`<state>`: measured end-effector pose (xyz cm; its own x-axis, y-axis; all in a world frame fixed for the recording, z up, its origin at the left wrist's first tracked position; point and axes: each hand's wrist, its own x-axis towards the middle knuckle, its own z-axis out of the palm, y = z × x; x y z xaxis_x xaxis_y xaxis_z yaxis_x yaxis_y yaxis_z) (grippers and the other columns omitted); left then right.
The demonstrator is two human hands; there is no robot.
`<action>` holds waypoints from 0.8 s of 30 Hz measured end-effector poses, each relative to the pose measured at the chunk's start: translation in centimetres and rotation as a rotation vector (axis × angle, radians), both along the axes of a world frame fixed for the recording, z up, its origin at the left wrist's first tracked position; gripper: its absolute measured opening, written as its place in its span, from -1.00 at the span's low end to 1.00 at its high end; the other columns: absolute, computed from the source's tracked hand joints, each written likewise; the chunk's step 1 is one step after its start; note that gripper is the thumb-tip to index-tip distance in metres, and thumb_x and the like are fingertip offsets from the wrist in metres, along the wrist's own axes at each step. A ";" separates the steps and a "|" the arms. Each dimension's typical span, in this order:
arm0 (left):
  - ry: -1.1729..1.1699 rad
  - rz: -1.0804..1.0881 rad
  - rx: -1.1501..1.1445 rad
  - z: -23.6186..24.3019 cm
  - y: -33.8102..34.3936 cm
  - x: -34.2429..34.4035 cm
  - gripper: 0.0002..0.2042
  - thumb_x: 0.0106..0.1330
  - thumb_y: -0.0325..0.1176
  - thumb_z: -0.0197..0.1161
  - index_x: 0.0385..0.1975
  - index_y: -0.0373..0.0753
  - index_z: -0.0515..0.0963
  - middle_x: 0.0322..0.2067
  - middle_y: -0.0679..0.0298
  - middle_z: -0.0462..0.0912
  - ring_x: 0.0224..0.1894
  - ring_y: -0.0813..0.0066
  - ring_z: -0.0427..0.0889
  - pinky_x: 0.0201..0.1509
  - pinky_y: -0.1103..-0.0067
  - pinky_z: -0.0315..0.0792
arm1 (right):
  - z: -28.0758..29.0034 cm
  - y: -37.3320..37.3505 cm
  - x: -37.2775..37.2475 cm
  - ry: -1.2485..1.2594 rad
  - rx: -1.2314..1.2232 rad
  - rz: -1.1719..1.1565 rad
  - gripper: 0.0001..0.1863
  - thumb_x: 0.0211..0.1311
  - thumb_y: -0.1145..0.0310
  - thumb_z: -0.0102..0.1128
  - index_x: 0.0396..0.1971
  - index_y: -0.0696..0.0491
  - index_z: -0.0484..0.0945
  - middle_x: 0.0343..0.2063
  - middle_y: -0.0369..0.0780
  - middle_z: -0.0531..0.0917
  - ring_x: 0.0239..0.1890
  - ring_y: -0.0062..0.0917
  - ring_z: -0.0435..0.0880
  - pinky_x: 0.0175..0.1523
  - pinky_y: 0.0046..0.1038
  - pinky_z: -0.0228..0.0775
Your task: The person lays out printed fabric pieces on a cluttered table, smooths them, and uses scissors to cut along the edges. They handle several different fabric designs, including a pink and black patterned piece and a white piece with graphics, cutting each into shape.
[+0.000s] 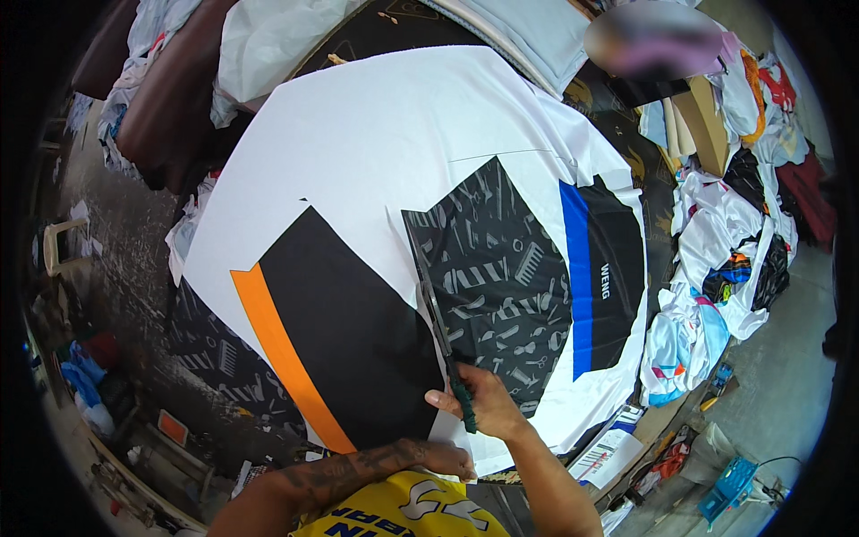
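Note:
A large white fabric sheet (358,125) carries printed panels: black with an orange stripe (344,331), dark grey with a tool pattern (497,277), and black with a blue stripe (608,322). My right hand (483,403) grips long scissors (437,318) by their green handle, the blades lying along the patterned panel’s left edge. How far apart the blades are, I cannot tell. My left hand (447,458) is closed at the sheet’s near edge, pinching the white fabric below the orange-striped panel, a little below and left of my right hand.
Garment piles (707,286) and a cardboard piece (702,125) line the right; brown covered rolls or bundles (152,134) stand at upper left. A plastic stool (63,251) is on the left floor, a teal device (729,488) at lower right. A pink shape at upper right is blurred.

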<state>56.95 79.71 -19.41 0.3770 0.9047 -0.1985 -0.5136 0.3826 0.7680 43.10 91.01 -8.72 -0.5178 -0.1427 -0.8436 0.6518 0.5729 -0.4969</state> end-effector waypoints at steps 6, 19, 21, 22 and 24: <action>0.060 0.031 0.056 -0.1 0.4 -0.3 -0.52 0.60 0.06 0.14 0.02 -0.28 0.74 -0.03 0.07 0.80 0.11 0.16 0.72 0.29 0.25 0.46 | 0.7 -1.2 -2.8 -0.097 0.096 0.056 -0.25 0.12 -0.37 0.59 -0.51 0.16 0.65 -0.64 -0.19 0.63 -0.52 -0.47 0.64 -0.31 -0.34 0.48; -0.026 0.121 0.285 -6.3 4.1 5.3 -0.50 0.68 0.11 0.06 -0.16 -0.19 0.76 -0.34 0.36 0.72 -0.33 0.46 0.51 -0.23 0.48 0.46 | -0.1 -7.6 -19.3 0.053 -0.086 -0.073 -0.28 0.16 -0.41 0.53 -0.55 0.03 0.58 -0.69 -0.31 0.54 -0.63 -0.59 0.60 -0.43 -0.50 0.46; -0.052 0.033 0.175 -5.8 3.9 4.9 -0.48 0.68 0.14 0.04 -0.15 -0.20 0.76 -0.28 0.34 0.75 -0.32 0.43 0.53 -0.18 0.47 0.48 | 0.1 -9.3 -22.4 0.046 -0.097 -0.082 -0.29 0.14 -0.37 0.57 -0.63 0.00 0.53 -0.71 -0.31 0.53 -0.66 -0.60 0.58 -0.46 -0.54 0.44; -0.059 0.058 0.223 -4.7 3.4 4.6 -0.46 0.69 0.14 0.02 -0.13 -0.22 0.75 -0.23 0.34 0.77 -0.31 0.42 0.54 -0.16 0.46 0.49 | 0.2 -9.9 -23.6 0.049 -0.084 -0.096 -0.30 0.13 -0.35 0.59 -0.67 -0.01 0.51 -0.72 -0.31 0.52 -0.68 -0.61 0.56 -0.49 -0.56 0.42; -0.275 0.143 -0.116 -2.0 0.3 1.7 -0.53 0.69 0.03 0.09 -0.02 -0.31 0.72 -0.22 0.27 0.81 -0.12 0.40 0.76 0.06 0.43 0.66 | 0.5 -9.7 -23.8 0.130 -0.132 -0.085 -0.32 0.17 -0.30 0.59 -0.65 0.02 0.53 -0.73 -0.33 0.52 -0.69 -0.60 0.54 -0.55 -0.49 0.33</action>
<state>58.60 79.98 -21.37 0.3020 0.9294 -0.2120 -0.7504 0.3689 0.5485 19.35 81.26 -8.20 -0.6362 -0.1988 -0.7455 0.6204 0.4426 -0.6475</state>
